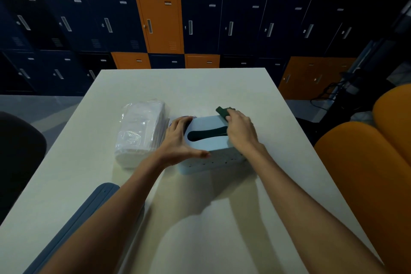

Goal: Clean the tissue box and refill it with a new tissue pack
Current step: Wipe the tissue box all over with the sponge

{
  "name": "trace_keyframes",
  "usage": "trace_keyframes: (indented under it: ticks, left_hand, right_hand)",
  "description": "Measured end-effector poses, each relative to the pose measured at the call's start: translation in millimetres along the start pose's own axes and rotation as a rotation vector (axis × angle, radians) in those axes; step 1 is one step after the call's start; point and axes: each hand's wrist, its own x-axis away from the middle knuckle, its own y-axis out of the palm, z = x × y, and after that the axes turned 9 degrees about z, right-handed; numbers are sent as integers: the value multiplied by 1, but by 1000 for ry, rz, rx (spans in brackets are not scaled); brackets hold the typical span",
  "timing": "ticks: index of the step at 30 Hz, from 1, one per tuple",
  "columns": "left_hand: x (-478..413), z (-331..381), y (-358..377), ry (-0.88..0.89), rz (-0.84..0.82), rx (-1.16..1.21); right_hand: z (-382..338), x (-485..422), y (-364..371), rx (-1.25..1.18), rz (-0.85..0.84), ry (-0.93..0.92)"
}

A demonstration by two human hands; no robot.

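A pale blue tissue box (209, 143) with a dark curved slot in its top stands in the middle of the white table (200, 87). My left hand (178, 140) holds the box's left end, fingers on the far side and thumb on the near edge. My right hand (241, 128) pinches a dark green cloth (223, 111) and presses it on the box's far right corner. Just left of the box lies a clear-wrapped pack of white tissues (140, 133).
A blue-grey lid-like part (89, 211) lies at the table's near left, partly under my left forearm. Orange chairs (367, 162) stand at the right, a dark chair (20, 149) at the left. Blue and orange lockers (160, 20) fill the back wall.
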Motion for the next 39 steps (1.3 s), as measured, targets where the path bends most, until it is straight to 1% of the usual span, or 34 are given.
trace_keyframes:
  ticks: [1,3,4,6,8,10,12,14,16,18,20,22,24,26,28,31,33,36,37,39]
  left_hand:
    - [0,0,0,-6,4,-3]
    - [0,1,0,-13,9,-6]
    - [0,1,0,-13,12,-1]
    - [0,2,1,-12,18,20]
    - [1,4,0,-15,17,22]
    - [1,4,-1,-13,9,10]
    - [1,5,-2,-13,10,6]
    - [1,5,-1,-15,24,3]
    - [1,5,0,-18,32,-9]
    - [1,4,1,-22,29,-13]
    - [1,4,0,-18,15,0]
    - [-1,3,-2,-17,-31,-14]
    - [-2,-3,-6,-17,-83,-35]
    - [-2,-10,-14,-43,-102,21]
    - [2,-16,-20,-52,-101,128]
    - [7,-20,-18,-61,-53,247]
    - [8,-20,-15,-82,-32,316]
    - [9,-20,-13,-109,-23,373]
    - [9,-20,-13,-102,-23,371]
    - [8,-23,-12,-64,-29,355]
  right_hand:
    - [-9,-3,8,60,15,-38]
    - [-26,0,18,62,19,-153]
    - [-31,5,20,16,-17,-223]
    - [-30,14,15,-91,-145,-332]
    - [-14,15,4,-140,-244,-382]
    - [4,8,-8,-156,-230,-338]
    - [9,-3,-12,-127,-164,-228]
    - [-4,-12,-5,-58,-97,-154]
    - [-25,-12,5,-16,-65,-140]
    - [-38,-5,16,-70,-88,-207]
    - [-38,1,17,-186,-165,-246]
    - [-30,2,12,-318,-204,-197]
    - [-26,3,9,-387,-197,-158]
    - [-26,3,10,-421,-187,-129]
    - [-28,3,11,-421,-183,-127]
    - [-30,2,13,-357,-171,-112]
    - [-41,0,16,-250,-138,-156]
    - [-61,4,22,-104,-105,-303]
    - [-63,7,24,-102,-136,-359]
    - [-58,14,23,-134,-258,-441]
